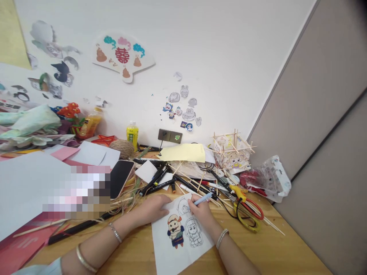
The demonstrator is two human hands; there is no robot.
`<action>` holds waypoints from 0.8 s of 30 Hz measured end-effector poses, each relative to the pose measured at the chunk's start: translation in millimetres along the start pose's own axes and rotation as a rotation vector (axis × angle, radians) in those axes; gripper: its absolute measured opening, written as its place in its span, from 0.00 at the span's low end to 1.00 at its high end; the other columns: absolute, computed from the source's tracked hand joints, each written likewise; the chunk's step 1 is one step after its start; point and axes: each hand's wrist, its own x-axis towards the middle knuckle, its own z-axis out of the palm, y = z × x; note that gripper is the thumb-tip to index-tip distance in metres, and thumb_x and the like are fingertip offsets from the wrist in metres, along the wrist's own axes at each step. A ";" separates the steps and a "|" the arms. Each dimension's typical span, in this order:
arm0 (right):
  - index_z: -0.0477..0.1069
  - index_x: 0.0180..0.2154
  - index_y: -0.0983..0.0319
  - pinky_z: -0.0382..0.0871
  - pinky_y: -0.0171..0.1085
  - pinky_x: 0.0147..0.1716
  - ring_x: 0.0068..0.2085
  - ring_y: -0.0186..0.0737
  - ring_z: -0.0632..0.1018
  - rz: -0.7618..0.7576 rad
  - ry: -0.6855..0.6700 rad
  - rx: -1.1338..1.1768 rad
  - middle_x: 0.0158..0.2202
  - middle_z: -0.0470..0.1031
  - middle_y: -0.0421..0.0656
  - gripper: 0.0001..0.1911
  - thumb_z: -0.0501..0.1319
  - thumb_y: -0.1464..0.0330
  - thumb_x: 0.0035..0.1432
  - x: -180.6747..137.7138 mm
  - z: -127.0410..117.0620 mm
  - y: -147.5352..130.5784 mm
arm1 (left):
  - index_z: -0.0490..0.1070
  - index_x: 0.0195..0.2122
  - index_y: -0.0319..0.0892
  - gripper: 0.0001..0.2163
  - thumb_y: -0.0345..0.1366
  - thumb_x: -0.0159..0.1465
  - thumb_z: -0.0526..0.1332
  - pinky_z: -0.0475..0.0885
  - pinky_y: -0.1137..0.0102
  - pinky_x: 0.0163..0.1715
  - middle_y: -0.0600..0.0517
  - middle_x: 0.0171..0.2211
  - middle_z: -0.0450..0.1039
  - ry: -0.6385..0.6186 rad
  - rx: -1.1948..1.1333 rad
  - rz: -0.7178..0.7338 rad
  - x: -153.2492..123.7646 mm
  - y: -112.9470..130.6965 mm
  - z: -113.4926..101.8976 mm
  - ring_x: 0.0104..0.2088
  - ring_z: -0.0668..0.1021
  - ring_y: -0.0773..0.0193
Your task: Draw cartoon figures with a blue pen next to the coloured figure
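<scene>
Wooden table (129,254). Drawing sheet (164,259) at front; markers (160,174) and sticks (273,226) jumbled beyond it; plastic bag (282,182) at right; yellow bottle (132,135), twine ball (123,148) at back.

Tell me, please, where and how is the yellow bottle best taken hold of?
I would grip the yellow bottle around its body, below the cap, thumb opposite fingers. Coming from the front right looks best: it stands upright, the wall is behind it, and the twine ball crowds its lower left.
</scene>
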 end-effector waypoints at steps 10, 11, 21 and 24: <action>0.54 0.21 0.59 0.52 0.32 0.21 0.21 0.32 0.60 -0.013 -0.019 -0.012 0.18 0.55 0.32 0.12 0.53 0.67 0.54 -0.8 1.2 3.6 | 0.73 0.37 0.43 0.12 0.33 0.53 0.54 0.67 0.69 0.38 0.49 0.39 0.76 -0.025 0.001 -0.001 -1.5 2.8 -3.1 0.41 0.76 0.55; 0.55 0.21 0.59 0.52 0.32 0.21 0.21 0.32 0.60 -0.016 -0.023 -0.010 0.18 0.55 0.32 0.12 0.54 0.67 0.54 -1.0 1.1 3.3 | 0.73 0.37 0.43 0.12 0.33 0.53 0.54 0.66 0.69 0.38 0.48 0.39 0.76 -0.026 0.000 0.002 -1.4 2.3 -2.7 0.41 0.76 0.55; 0.54 0.21 0.59 0.51 0.32 0.22 0.22 0.31 0.59 -0.031 -0.026 -0.028 0.18 0.55 0.32 0.13 0.54 0.66 0.54 1.4 2.1 10.0 | 0.72 0.35 0.42 0.10 0.33 0.53 0.54 0.66 0.69 0.38 0.48 0.38 0.75 -0.016 -0.008 0.013 -0.9 -1.5 0.4 0.40 0.76 0.55; 0.54 0.21 0.59 0.51 0.32 0.22 0.22 0.31 0.59 -0.036 -0.024 -0.034 0.18 0.54 0.33 0.13 0.54 0.66 0.54 2.0 1.9 11.1 | 0.72 0.35 0.43 0.10 0.33 0.53 0.54 0.66 0.69 0.38 0.48 0.38 0.76 -0.020 0.005 -0.001 -1.0 -0.5 -0.1 0.40 0.76 0.55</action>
